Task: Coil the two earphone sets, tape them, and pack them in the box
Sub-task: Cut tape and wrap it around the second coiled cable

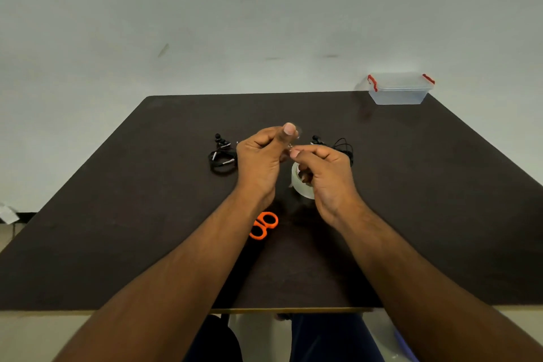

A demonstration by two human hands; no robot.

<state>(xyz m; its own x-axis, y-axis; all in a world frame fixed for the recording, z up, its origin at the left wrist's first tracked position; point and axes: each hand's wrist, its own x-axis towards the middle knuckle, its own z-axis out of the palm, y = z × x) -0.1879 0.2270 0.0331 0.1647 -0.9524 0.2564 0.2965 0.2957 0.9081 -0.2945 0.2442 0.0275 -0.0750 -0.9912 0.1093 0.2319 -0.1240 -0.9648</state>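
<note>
Head cam: both forearms reach out over the dark matte table [117, 244], hands raised and close together. The left hand [258, 159] is curled with its thumb up, pinching a clear strip of tape [291, 144]. The right hand [326, 173] pinches the strip's other end, fingers curled round a whitish tape roll [299, 185]. One coiled black earphone set [221, 156] lies just left of the hands, the other [342, 147] looser behind the right hand. Glossy orange scissor handles [264, 225] peek out under the left wrist. The clear plastic box [399, 89] with red clips sits at the far right corner.
</note>
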